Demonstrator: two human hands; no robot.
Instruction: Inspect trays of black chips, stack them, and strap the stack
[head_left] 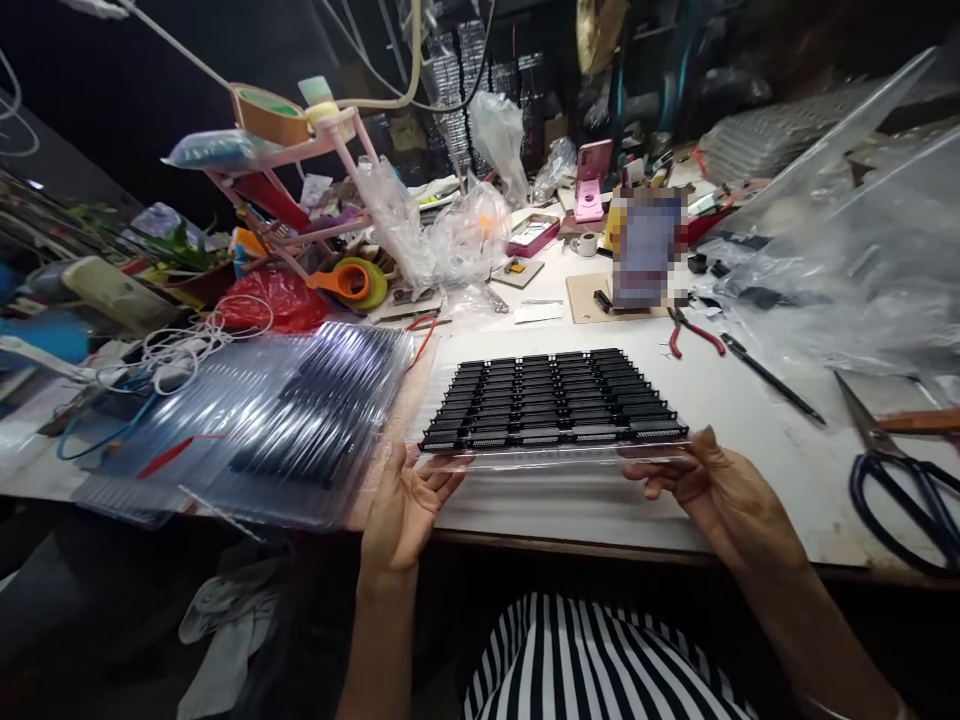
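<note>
Between my two hands is a clear plastic tray (517, 458) filled with rows of small black slotted plastic parts (551, 400). My left hand (405, 505) grips the tray's near left corner, its fingers under the edge. At the near right corner my right hand (720, 490) holds it, thumb on top and fingers below. The near edge seems a little raised above the white tabletop (555, 510). To the left lies a stack of clear plastic trays (300, 410), with dark parts showing through the plastic near its right side.
Red-handled pliers (697, 335), a black pen-like tool (772, 378) and large scissors (892, 470) lie to the right. Clear plastic sheeting (885, 270) piles up beyond them. A pink rack (292, 150), tape rolls, a white cable (187, 345) and a pink phone stand (591, 185) crowd the back.
</note>
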